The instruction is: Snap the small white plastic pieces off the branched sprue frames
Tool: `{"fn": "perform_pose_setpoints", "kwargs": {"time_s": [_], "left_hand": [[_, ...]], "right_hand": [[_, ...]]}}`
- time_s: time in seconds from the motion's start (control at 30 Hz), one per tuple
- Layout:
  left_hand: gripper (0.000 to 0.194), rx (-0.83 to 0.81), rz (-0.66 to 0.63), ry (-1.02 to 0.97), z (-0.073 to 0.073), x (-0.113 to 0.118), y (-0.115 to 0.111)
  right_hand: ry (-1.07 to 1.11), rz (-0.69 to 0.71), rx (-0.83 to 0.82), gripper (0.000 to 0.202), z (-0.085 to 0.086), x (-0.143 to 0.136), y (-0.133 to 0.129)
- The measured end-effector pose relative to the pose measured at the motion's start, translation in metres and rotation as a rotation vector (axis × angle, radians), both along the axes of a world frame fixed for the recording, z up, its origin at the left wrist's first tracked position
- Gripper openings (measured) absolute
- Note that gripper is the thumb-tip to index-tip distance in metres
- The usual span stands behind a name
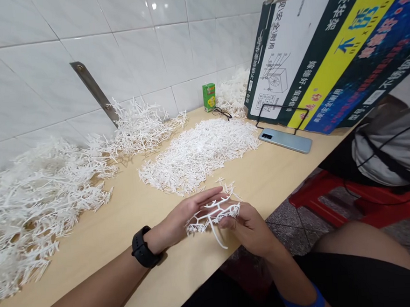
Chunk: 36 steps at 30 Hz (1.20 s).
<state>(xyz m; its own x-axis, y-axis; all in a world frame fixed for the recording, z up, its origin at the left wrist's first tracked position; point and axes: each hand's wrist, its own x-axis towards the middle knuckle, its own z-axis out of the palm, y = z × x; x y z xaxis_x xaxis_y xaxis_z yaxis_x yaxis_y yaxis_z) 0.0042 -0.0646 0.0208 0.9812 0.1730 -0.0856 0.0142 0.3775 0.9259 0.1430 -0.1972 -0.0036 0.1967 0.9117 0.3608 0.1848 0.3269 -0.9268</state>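
A white branched plastic sprue, with many thin prongs and a curved stem hanging down, is between my two hands over the table's front edge. My left hand cups its left side from behind, with one digit stretched along the top; the other fingers are mostly hidden behind the branches. My right hand is closed on its right side, thumb pressed near the prongs. Just beyond my hands lie a few loose white plastic bits. Past them spreads a heap of small white plastic pieces.
Tangled white sprues cover the table's left side, and more of them lean against the tiled wall. A grey phone, black wire stand, green drink carton and large printed box stand behind. A red stool is at right.
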Motion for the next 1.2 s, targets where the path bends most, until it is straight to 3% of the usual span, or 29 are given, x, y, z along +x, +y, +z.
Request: {"fn": "perform_pose_setpoints", "kwargs": {"time_s": [0.17, 0.43, 0.7, 0.9, 1.2], "left_hand": [[0.055, 0.292, 0.027, 0.046, -0.008, -0.001, -0.010], [0.048, 0.278, 0.215, 0.055, -0.004, 0.004, -0.013], [0.052, 0.313, 0.014, 0.112, -0.001, 0.003, -0.004], [0.044, 0.154, 0.066, 0.100, -0.006, 0.003, -0.005], [0.037, -0.014, 0.218, 0.067, -0.007, 0.006, -0.014]], "right_hand": [[-0.131, -0.125, -0.049, 0.050, -0.007, -0.002, 0.002], [-0.269, -0.085, -0.128, 0.038, -0.007, -0.006, 0.005], [-0.202, 0.009, -0.063, 0.030, -0.001, -0.006, 0.006], [-0.273, -0.049, -0.099, 0.038, -0.005, -0.006, 0.005], [-0.278, 0.021, -0.109, 0.038, -0.003, -0.005, 0.001]]}}
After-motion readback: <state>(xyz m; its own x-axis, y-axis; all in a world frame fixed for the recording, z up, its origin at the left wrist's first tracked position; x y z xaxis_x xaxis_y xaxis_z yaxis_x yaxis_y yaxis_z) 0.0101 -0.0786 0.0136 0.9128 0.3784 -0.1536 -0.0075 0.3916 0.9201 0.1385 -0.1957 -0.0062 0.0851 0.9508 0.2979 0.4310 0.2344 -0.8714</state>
